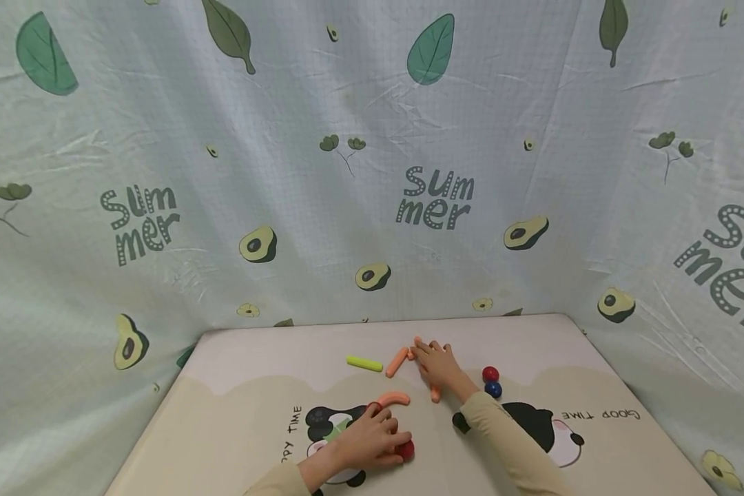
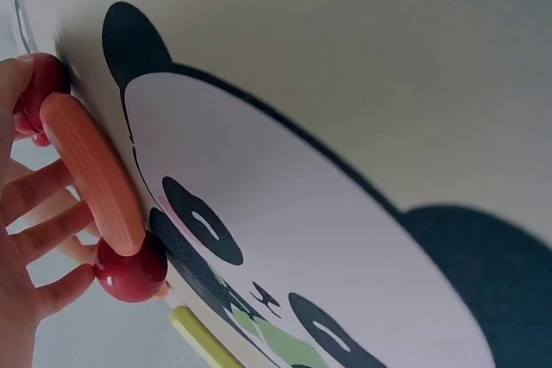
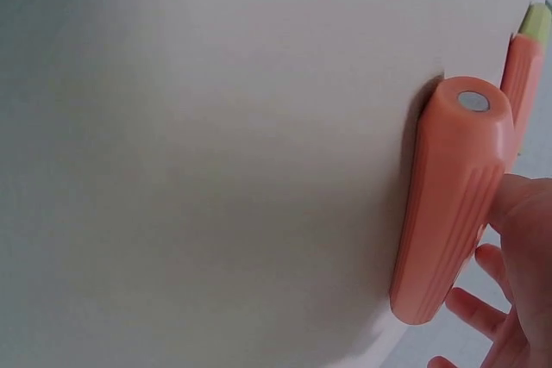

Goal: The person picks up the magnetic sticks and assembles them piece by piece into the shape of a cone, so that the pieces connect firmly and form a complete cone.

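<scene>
My left hand [image 1: 372,437] pinches a red ball [image 1: 404,450] between thumb and fingers, low over the table. In the left wrist view a ribbed, curved orange stick [image 2: 97,174] lies along the fingers, with one red ball [image 2: 41,96] at the thumb and another red ball [image 2: 131,269] at its other end. Past the fingertips is a second curved orange stick [image 1: 395,398]. Farther back, my right hand [image 1: 437,365] reaches over several orange sticks with its fingers spread. A thick orange stick [image 3: 448,204] with a silvery disc in its end lies before the thumb; contact is unclear.
A lime green stick [image 1: 364,363] and a straight orange stick [image 1: 397,362] lie toward the back of the panda-printed table [image 1: 235,413]. Right of the right forearm sit a red ball [image 1: 490,374] and a blue ball [image 1: 492,390]. A patterned curtain [image 1: 322,193] hangs behind.
</scene>
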`<action>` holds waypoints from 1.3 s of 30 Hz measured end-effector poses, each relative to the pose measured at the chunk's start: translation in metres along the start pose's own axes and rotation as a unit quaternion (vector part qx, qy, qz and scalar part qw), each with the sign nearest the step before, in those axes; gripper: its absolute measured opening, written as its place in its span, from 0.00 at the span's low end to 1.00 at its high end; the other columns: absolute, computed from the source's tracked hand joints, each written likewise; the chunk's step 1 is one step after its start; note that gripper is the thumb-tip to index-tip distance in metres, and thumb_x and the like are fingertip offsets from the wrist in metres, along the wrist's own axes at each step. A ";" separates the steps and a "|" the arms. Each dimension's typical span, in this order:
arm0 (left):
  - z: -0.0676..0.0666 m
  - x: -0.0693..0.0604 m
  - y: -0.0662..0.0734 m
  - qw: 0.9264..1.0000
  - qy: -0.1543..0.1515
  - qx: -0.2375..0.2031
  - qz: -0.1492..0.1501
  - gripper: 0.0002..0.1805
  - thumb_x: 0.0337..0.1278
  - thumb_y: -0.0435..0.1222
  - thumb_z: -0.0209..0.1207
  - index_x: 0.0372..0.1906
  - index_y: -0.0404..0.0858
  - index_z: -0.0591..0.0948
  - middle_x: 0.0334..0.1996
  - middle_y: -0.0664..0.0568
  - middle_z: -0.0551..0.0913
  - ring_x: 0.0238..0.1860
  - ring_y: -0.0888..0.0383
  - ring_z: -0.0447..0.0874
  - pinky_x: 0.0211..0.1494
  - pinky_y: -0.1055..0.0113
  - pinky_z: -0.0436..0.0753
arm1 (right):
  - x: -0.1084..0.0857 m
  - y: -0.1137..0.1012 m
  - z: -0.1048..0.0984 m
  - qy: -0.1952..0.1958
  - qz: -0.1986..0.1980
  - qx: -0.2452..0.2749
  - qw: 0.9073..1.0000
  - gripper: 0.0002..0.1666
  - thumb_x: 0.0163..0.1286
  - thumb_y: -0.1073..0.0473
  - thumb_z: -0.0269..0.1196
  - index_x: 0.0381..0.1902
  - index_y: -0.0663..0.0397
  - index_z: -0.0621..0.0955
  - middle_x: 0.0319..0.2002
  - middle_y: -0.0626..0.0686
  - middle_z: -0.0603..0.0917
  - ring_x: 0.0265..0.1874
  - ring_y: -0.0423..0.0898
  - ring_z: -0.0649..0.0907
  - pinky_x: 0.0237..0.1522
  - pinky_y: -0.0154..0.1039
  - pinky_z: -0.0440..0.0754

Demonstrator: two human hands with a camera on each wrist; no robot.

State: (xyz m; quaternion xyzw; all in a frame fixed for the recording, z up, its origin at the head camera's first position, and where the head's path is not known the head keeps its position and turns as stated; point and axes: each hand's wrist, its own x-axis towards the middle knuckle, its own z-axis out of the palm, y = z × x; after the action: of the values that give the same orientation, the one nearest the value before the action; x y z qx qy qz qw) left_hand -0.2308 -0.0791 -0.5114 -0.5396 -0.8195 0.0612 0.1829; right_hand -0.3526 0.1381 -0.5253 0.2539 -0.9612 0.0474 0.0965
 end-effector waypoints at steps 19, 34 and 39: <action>0.000 0.000 0.000 1.000 0.005 0.011 -0.002 0.16 0.56 0.56 0.48 0.47 0.55 0.72 0.31 0.61 0.74 0.35 0.64 0.65 0.38 0.71 0.62 | -0.003 0.004 0.005 0.076 -0.063 -0.054 0.994 0.09 0.59 0.54 0.60 0.38 0.45 0.78 0.42 0.48 0.75 0.41 0.47 0.70 0.42 0.50 0.68; 0.005 -0.002 0.000 1.000 0.000 -0.008 -0.003 0.17 0.58 0.55 0.46 0.49 0.55 0.71 0.32 0.62 0.74 0.35 0.64 0.66 0.39 0.70 0.62 | -0.009 0.004 0.006 0.079 -0.094 -0.077 0.989 0.08 0.64 0.56 0.52 0.39 0.43 0.77 0.43 0.50 0.75 0.43 0.48 0.70 0.43 0.51 0.68; 0.003 -0.001 0.001 1.000 -0.009 -0.011 -0.004 0.17 0.58 0.55 0.46 0.50 0.54 0.71 0.31 0.62 0.74 0.34 0.64 0.67 0.39 0.69 0.63 | -0.011 0.004 0.006 0.074 -0.104 -0.106 0.986 0.11 0.61 0.60 0.52 0.40 0.43 0.77 0.47 0.50 0.76 0.47 0.49 0.70 0.47 0.52 0.68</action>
State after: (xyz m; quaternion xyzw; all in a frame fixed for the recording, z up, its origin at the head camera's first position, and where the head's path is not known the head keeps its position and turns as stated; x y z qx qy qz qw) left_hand -0.2310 -0.0798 -0.5150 -0.5378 -0.8239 0.0557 0.1699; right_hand -0.3461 0.1457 -0.5333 0.3363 -0.9195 -0.0460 0.1982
